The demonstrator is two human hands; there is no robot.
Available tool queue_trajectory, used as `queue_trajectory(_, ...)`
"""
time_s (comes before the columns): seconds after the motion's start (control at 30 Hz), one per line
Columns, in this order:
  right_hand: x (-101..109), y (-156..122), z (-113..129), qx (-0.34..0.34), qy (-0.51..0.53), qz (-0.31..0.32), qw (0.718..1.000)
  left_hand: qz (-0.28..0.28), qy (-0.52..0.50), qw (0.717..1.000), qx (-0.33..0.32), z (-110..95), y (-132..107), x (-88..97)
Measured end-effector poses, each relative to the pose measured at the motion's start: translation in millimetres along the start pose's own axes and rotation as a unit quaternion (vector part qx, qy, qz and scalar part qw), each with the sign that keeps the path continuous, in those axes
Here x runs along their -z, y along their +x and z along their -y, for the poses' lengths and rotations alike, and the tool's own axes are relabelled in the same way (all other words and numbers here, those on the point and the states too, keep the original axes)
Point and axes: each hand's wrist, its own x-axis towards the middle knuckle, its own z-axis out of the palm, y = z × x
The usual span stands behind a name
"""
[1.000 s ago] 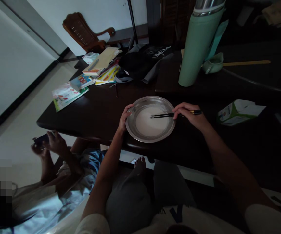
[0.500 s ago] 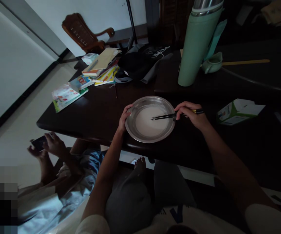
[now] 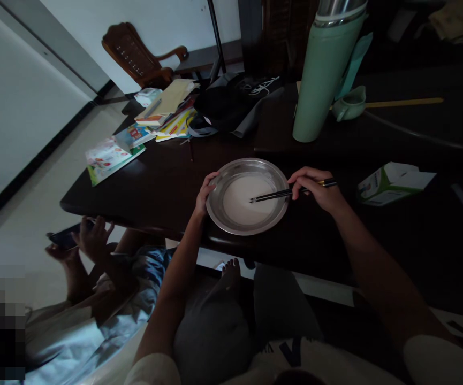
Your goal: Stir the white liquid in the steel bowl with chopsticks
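A round metal bowl (image 3: 215, 206) sits on the dark table near its front edge, holding a pale, milky liquid (image 3: 247, 192). My left hand (image 3: 206, 193) grips the bowl's left rim, fingers over the edge. In my right hand (image 3: 313, 187), at the right rim, is a pair of dark chopsticks (image 3: 273, 194). Their tips dip into the liquid near the middle of the bowl. Right of that hand stands an opened white and green carton (image 3: 392, 184).
A tall green thermos (image 3: 327, 80) and a small green pitcher (image 3: 349, 104) stand behind the bowl. Books (image 3: 171, 104) and a black bag (image 3: 227, 104) lie at the back left. At lower left, another person's hands (image 3: 90, 240) hold a phone (image 3: 68, 237).
The chopstick tips have shifted slightly toward me in the liquid and lie closer together. My left hand and the bowl stay put. The other person's phone has tilted.
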Motion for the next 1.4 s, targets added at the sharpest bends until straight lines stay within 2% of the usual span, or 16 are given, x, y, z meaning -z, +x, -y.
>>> queue_trajectory(0.17, -11, -1, 1, 0.019, -0.018, 0.057, 0.998, -0.001, 0.015, 1.000, -0.011, 1, 2, 2.6)
queue_trajectory(0.33, 0, 0, 1, 0.012, -0.031, -0.004, 0.999, 0.010, 0.007, 1.000, -0.010, 2, 1, 2.2)
queue_trajectory(0.4, 2, 0, 1, 0.005, -0.012, -0.008, 1.000, 0.008, 0.004, 1.000, -0.008, 2, 0, 2.0)
queue_trajectory(0.6, -11, -1, 4, 0.011, -0.008, 0.059, 0.998, 0.004, 0.001, 1.000, -0.007, 2, 1, 2.3)
queue_trajectory(0.77, -2, 1, 2, 0.004, -0.021, -0.012, 1.000, 0.000, -0.012, 1.000, -0.008, 4, 1, 1.4)
queue_trajectory(0.83, 2, 1, 1, 0.000, -0.004, -0.020, 1.000, -0.004, -0.010, 1.000, -0.008, 3, 1, 1.2)
queue_trajectory(1.07, -13, -1, 2, 0.014, 0.002, 0.076, 0.997, -0.002, 0.003, 1.000, -0.004, 0, 1, 1.7)
queue_trajectory(1.27, 3, 1, 0, 0.000, 0.002, -0.020, 1.000, 0.002, -0.007, 1.000, -0.004, 2, 1, 0.6)
queue_trajectory(1.33, 2, 0, 0, -0.006, 0.018, -0.012, 1.000, 0.004, -0.008, 1.000, -0.003, 2, 0, 0.6)
queue_trajectory(1.4, -3, -1, 1, -0.007, 0.021, 0.026, 0.999, 0.007, -0.008, 1.000, -0.007, 1, 1, 0.8)
